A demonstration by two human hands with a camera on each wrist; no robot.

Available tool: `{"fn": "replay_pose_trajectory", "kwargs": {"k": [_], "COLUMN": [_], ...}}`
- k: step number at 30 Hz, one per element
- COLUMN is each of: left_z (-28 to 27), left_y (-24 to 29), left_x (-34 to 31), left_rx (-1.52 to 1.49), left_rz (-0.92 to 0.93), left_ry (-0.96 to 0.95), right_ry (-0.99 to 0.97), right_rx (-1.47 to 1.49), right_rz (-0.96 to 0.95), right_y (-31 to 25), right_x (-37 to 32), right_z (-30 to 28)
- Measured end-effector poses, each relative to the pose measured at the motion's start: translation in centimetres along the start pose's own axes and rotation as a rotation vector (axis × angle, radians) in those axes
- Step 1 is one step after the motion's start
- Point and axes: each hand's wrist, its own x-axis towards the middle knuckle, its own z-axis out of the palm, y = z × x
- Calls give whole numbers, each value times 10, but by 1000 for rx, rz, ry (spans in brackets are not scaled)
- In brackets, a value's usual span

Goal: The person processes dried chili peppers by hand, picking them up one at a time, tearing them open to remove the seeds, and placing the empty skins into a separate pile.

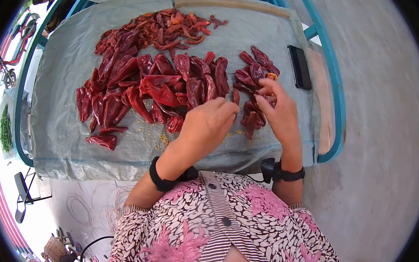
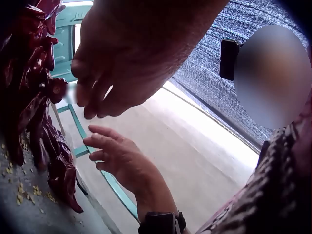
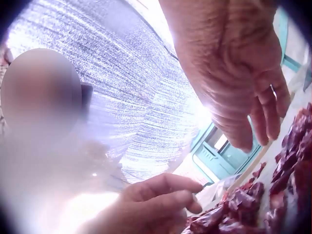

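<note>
In the head view my left hand (image 1: 207, 126) hovers over the near edge of a large pile of dried red peppers (image 1: 161, 89), its fingers bent loosely downward. From the left wrist camera that same hand (image 2: 126, 63) shows nothing between its fingers. My right hand (image 1: 281, 116) is over a smaller group of peppers (image 1: 251, 120), thumb and fingers spread apart. Close by its fingertips lies a piece with an orange patch (image 1: 271, 76). In the right wrist view the right hand (image 3: 239, 73) hangs with loosely extended fingers, holding nothing.
Smaller, shrivelled peppers (image 1: 170, 27) are heaped at the back of the sheet-covered table (image 1: 57, 145). Yellow seeds (image 1: 165, 139) lie scattered near the front. A phone (image 1: 299, 67) rests at the right, inside the teal metal rail (image 1: 333, 100). One pepper (image 1: 102, 141) lies apart at front left.
</note>
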Motion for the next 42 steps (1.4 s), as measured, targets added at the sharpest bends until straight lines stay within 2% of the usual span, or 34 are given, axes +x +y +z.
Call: {"fn": "replay_pose_trajectory", "kwargs": {"k": [1,4,7,10,13,16,20,22,25,28,31,33,34,38,42], "left_z": [3,6,10,9,5,1,-1,6,8,2,-14,-20,-22,-28,-14], "left_y": [0,0,-3,-5,-8,-10,-5,-3,-9,-19,-24,-24,-23,-16,-17], "left_x": [-1,-3,-3,2,5,6,5,5,7,6,6,6,5,4,6], "left_rx": [-2,-26,-46,-47,-84,-123,-147,-183,-216,-189,-57,36,47,-3,-85], "left_rz": [31,-24,-36,-36,-37,-18,-48,-22,-38,-78,-134,-140,-189,-196,-86], "left_ry": [-40,-134,-161,-182,-194,-192,-202,-140,-88,6,118,268,284,145,15], "right_ry": [-9,-159,-155,-59,-19,-43,41,61,-7,103,221,138,96,24,-16], "right_rx": [-144,-183,-216,-371,-347,-179,-28,53,372,102,-347,-429,-468,-372,-295], "right_rz": [-24,83,48,-74,-71,5,-70,-134,83,56,-91,-30,1,23,15], "right_y": [5,9,10,27,31,24,12,1,-13,-1,23,30,31,38,51], "right_x": [-3,-19,-28,-29,-29,-34,-37,-34,-35,-31,-34,-37,-38,-28,-18], "right_z": [-5,-13,-2,10,14,10,7,10,12,12,19,24,26,26,24]}}
